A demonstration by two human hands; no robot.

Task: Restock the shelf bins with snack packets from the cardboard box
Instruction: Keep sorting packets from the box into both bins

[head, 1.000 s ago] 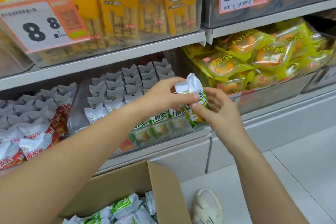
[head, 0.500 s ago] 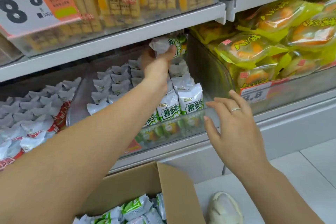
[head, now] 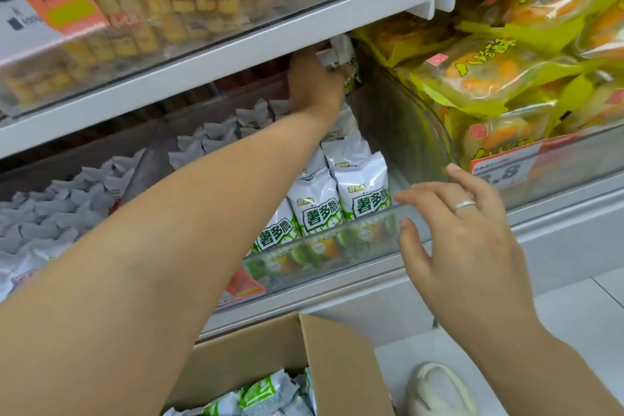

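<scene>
Since 1.0 s ago: white-and-green crinkled snack packet passed from both hands to left hand, which grips it at back of clear plastic shelf bin. Right hand, fingers spread, rests on bin's front edge. Placement nearly done; brown cardboard box holds more.

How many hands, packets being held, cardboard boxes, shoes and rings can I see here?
Hands: 2 (left hand, right hand)
Packet held: 1, in the left hand
Box: 1
Shoe: 1
Ring: 1, on the right hand
Total: 6
</scene>
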